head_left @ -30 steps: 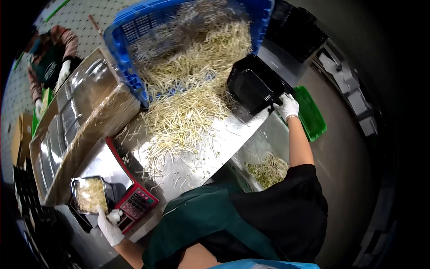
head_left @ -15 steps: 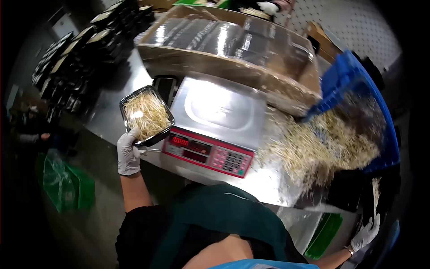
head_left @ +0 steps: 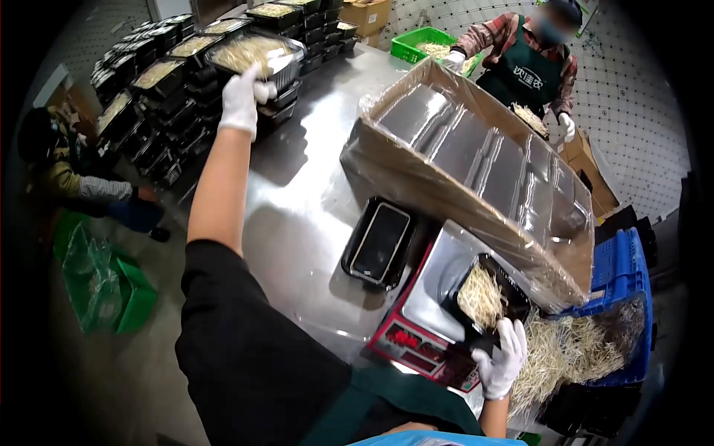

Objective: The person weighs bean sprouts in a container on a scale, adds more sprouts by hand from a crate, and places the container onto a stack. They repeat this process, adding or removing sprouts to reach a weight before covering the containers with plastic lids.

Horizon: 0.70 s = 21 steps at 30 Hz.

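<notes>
My left hand (head_left: pixel 242 100) is stretched far out and closed on the near edge of a full tray (head_left: pixel 260 53), which sits at the top of the tray stack (head_left: pixel 149 97) at the far left of the bench (head_left: pixel 305 201). My right hand (head_left: pixel 502 360) pinches the near corner of an open tray (head_left: pixel 487 297) of sprouts resting on the scale (head_left: pixel 428 312).

Risks, as I judge them:
- The left arm is at full reach with a one-edge grip, so the full tray could tip or land off-centre and slide off the stack.
- The right hand grips only one corner, and loose sprouts could spill onto the scale plate.
- Both hands are busy far apart, so I can't watch both.

Around:
- A big box (head_left: pixel 476 171) of wrapped lids leans just over the scale and crowds the open tray from behind.
- An empty tray (head_left: pixel 378 241) lies beside the scale.
- A blue crate (head_left: pixel 625 297) with a loose sprout pile (head_left: pixel 573 357) sits to the right.
- A co-worker (head_left: pixel 535 59) stands across the bench.
- A second person (head_left: pixel 67 178) crouches at left near a green bin (head_left: pixel 126 297).
</notes>
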Tool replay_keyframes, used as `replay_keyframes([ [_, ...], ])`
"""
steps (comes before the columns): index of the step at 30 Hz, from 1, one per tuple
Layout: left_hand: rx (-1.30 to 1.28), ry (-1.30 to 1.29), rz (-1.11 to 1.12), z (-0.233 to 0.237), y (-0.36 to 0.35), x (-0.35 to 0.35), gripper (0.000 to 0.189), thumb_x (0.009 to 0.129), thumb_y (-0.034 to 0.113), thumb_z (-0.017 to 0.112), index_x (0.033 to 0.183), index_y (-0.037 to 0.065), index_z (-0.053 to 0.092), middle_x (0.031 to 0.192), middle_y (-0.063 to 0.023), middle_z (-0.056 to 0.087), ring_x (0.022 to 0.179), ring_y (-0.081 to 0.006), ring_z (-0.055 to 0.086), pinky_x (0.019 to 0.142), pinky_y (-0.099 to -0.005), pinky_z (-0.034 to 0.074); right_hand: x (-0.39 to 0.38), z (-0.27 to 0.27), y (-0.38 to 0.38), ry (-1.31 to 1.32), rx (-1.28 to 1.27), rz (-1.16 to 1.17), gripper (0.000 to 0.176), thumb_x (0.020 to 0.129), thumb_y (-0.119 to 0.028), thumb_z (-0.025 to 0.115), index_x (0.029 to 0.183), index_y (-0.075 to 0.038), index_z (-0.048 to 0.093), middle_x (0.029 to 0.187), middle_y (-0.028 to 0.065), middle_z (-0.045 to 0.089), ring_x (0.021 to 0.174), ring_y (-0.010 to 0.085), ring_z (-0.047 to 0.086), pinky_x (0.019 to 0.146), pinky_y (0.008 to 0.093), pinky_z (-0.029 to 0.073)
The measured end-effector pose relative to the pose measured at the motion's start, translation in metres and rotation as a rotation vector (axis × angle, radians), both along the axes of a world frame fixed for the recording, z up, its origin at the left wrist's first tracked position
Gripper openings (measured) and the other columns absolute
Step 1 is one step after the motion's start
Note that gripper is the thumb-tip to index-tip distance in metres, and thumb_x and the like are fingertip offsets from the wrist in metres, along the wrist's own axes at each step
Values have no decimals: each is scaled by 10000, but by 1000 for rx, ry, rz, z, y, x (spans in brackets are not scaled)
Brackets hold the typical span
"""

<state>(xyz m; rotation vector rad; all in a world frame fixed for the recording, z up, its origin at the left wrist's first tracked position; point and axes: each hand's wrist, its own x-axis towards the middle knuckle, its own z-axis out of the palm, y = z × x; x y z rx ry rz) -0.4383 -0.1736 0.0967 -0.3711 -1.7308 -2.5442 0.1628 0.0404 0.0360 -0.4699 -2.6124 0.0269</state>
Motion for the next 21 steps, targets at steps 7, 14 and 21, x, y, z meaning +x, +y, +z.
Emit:
replay_keyframes([
  [7,104,-191,-43,14,49,-126,310,885,255,612,872,-54,607,755,-150,655,806,-262,664,662,-300,547,22,-18,-22,198,-214,-244,934,745,-560,686,1358,60,351,1357,203,430,1301,320,374,1082,428,272],
  [14,-245,-236,-29,20,33,-139,431,910,387,516,1217,84,509,1008,-180,651,915,-314,643,732,-350,535,102,-60,-35,213,-354,-622,899,797,-533,645,1370,81,321,1374,251,409,1275,356,405,1079,434,285],
  [21,-327,-230,-272,-58,58,8,530,962,379,453,1326,-6,428,1290,-159,502,1107,-243,524,920,-279,417,162,-119,-39,-145,-210,-1174,957,621,-409,788,1324,64,343,1275,306,409,1179,440,407,1038,481,299],
])
